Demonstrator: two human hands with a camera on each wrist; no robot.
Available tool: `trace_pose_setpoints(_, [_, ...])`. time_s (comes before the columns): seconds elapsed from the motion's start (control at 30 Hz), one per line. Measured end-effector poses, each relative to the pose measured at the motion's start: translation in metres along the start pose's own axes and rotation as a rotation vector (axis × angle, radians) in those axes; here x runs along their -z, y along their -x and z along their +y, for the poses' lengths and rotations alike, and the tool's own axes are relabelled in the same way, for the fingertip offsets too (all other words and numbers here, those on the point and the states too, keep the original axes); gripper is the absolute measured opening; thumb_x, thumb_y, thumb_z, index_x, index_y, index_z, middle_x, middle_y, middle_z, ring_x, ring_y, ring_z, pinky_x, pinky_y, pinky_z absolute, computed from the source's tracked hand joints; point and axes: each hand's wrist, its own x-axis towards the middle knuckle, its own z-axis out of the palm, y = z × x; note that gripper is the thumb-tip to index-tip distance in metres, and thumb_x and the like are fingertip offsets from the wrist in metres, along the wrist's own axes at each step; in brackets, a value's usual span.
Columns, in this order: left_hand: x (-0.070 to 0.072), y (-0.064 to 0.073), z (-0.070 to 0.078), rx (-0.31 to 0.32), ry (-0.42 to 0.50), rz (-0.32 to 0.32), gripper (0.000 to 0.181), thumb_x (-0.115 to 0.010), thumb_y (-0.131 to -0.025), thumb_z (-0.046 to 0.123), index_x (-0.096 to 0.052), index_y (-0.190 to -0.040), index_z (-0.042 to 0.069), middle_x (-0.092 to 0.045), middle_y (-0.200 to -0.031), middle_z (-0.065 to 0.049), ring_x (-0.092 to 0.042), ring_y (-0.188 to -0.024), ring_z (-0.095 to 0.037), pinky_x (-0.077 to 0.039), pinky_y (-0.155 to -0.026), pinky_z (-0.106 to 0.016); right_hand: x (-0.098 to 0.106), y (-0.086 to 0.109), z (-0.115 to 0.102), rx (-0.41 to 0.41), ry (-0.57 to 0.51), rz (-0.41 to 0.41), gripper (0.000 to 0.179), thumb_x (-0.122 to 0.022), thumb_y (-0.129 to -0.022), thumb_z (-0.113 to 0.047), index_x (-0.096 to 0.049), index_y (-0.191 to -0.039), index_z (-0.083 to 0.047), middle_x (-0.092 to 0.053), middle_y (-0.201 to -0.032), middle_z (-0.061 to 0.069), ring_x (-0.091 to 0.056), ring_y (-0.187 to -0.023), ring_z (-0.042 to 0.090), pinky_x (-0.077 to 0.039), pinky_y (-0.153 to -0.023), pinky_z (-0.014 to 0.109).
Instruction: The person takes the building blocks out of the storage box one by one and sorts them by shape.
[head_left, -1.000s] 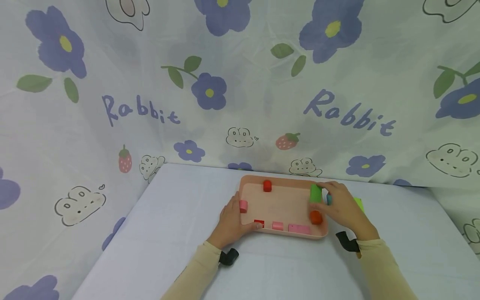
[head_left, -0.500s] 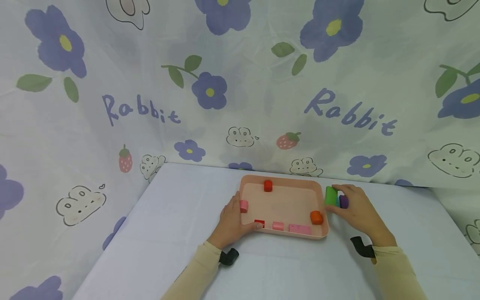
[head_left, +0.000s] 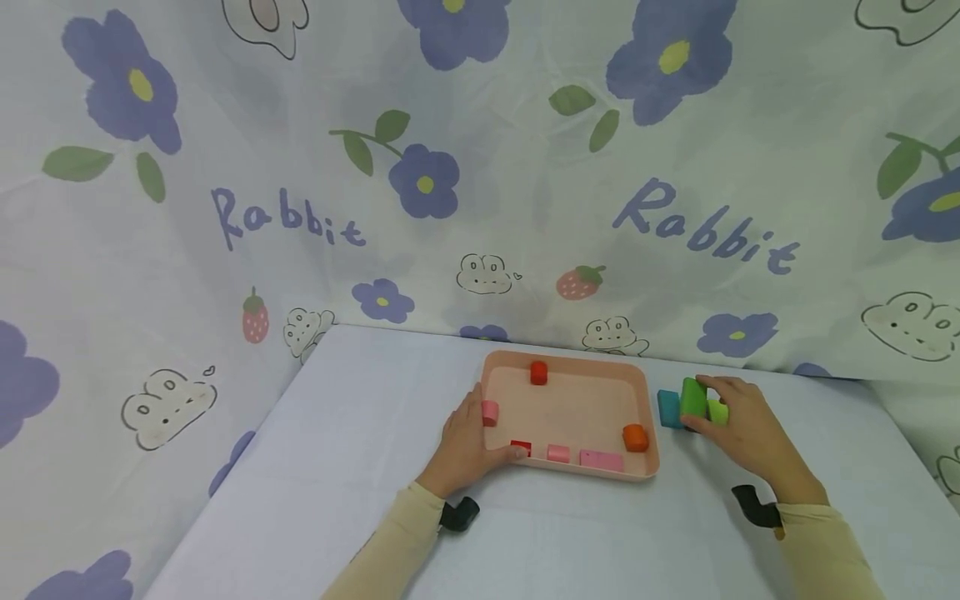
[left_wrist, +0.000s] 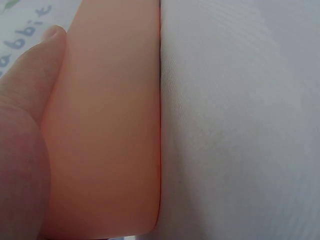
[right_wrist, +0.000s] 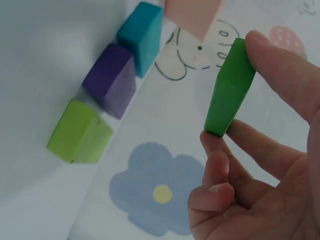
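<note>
My right hand (head_left: pixel 750 425) pinches a green block (head_left: pixel 693 398) between thumb and fingertips, holding it up off the table right of the tray. In the right wrist view, a teal block (right_wrist: pixel 142 37), a purple block (right_wrist: pixel 112 79) and a lime block (right_wrist: pixel 80 132) stand in a row below it. The green block mostly hides the purple one from the head camera. My left hand (head_left: pixel 465 446) rests at the near left corner of the peach tray (head_left: pixel 566 408), fingers straight along its side. The left thumb lies over the front rim, partly covering a red block (head_left: pixel 522 447).
Inside the tray lie a red piece (head_left: pixel 538 372) at the back, an orange piece (head_left: pixel 635 438) at the right, a pink piece (head_left: pixel 490 413) at the left and more pink blocks (head_left: pixel 602 460) along the front. A patterned cloth (head_left: pixel 525 167) hangs behind the white table (head_left: pixel 352 417).
My right hand has carried the green block from over the tray's right side out to the right, above the row of blocks. The left hand and tray have stayed put.
</note>
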Motion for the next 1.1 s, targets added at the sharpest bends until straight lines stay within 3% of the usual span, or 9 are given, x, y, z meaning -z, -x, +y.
trace_pose_setpoints(0.33, [0.000,-0.001,0.001,0.004,-0.008,-0.002,0.121,-0.078,-0.078,0.058,-0.011,-0.159,-0.002,-0.020,-0.164,-0.019,-0.023,-0.148,-0.038,-0.014,-0.121,-0.057,0.003,0.010,0.022,0.042,0.043,0.056,0.070,-0.082,-0.085,-0.029,-0.052,-0.134,0.011,-0.052,-0.128,0.038,-0.043,-0.114,0.055,-0.041,-0.091,0.070])
trace_pose_setpoints(0.5, [0.000,-0.002,0.000,0.009,-0.006,-0.007,0.120,-0.078,-0.079,0.056,-0.010,-0.159,-0.002,-0.019,-0.164,-0.020,-0.023,-0.148,-0.038,-0.014,-0.121,-0.058,0.003,0.012,0.033,0.052,0.049,0.081,0.068,-0.083,-0.083,-0.026,-0.053,-0.132,0.012,-0.053,-0.125,0.038,-0.046,-0.110,0.054,-0.044,-0.086,0.067])
trace_pose_setpoints(0.83, [0.001,-0.001,0.001,0.015,-0.006,-0.007,0.121,-0.079,-0.079,0.057,-0.010,-0.160,-0.001,-0.020,-0.164,-0.018,-0.023,-0.148,-0.037,-0.014,-0.121,-0.056,0.008,0.016,0.052,-0.005,0.085,-0.001,0.073,-0.081,-0.086,-0.031,-0.049,-0.135,0.013,-0.049,-0.128,0.040,-0.044,-0.110,0.055,-0.045,-0.086,0.068])
trace_pose_setpoints(1.1, [0.001,-0.001,0.001,0.008,-0.009,0.003,0.122,-0.079,-0.078,0.059,-0.010,-0.159,-0.002,-0.022,-0.164,-0.019,-0.023,-0.148,-0.037,-0.014,-0.121,-0.056,0.012,0.015,0.066,-0.015,0.099,-0.025,0.071,-0.079,-0.087,-0.034,-0.051,-0.133,0.013,-0.051,-0.125,0.040,-0.051,-0.100,0.049,-0.048,-0.080,0.063])
